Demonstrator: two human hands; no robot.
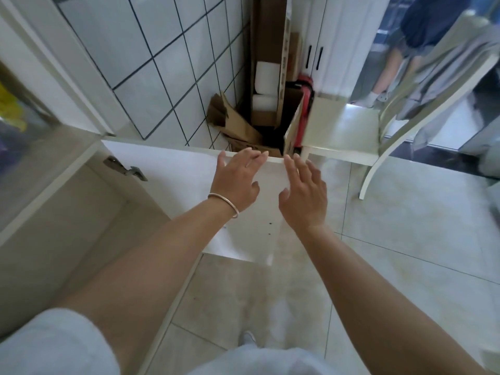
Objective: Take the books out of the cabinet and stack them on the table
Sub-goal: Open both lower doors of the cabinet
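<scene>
A white cabinet door [173, 171] stands swung open in front of me, its metal hinge [125, 167] at the left. My left hand [235, 180], with a thin bracelet at the wrist, rests spread on the door near its top edge. Just past the door's outer edge is my right hand [304, 193], fingers apart, holding nothing. The cabinet [54, 212] opens at the left; its inside is mostly out of view and no books show. At the far left edge, blurred yellow and purple items [8, 112] lie behind glass.
Cardboard boxes [243, 125] and a red object [307, 104] fill the tiled corner behind the door. At the right stands a white chair [349, 131] with clothes draped on its back. Another person's legs [389, 71] are at the upper right. Pale tiled floor lies below.
</scene>
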